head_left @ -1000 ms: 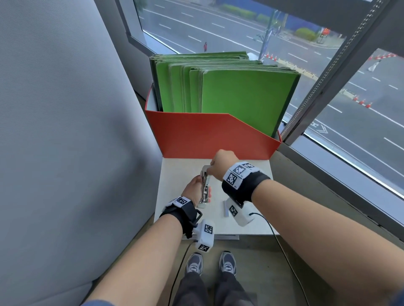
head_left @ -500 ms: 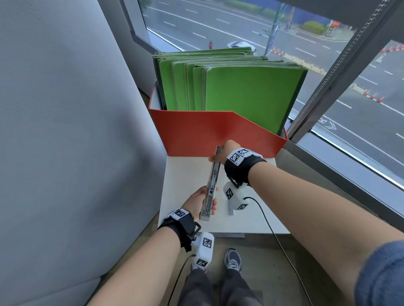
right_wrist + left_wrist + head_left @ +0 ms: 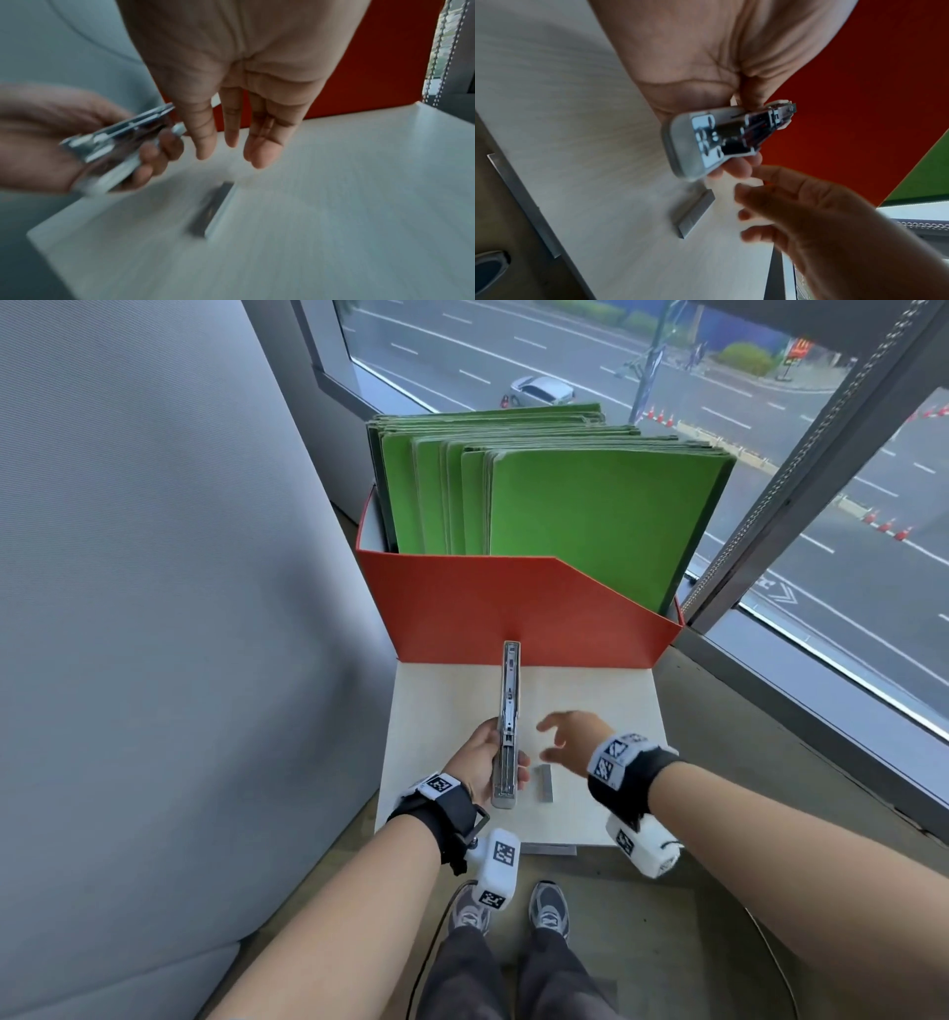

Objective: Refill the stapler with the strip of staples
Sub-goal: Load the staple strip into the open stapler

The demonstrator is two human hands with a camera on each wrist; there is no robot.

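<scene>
Grey partition (image 3: 128,608) left, window (image 3: 847,516) right w/ street below.

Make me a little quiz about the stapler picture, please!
1. True or false: the strip of staples is already inside the stapler.
2. Which hand holds the stapler? A) left hand B) right hand C) both
3. Fill in: the strip of staples lies on the white ____.

Key:
1. False. It lies flat on the table, beside the opened-out stapler.
2. A. The right hand hovers open above the strip, holding nothing.
3. Table.
</scene>
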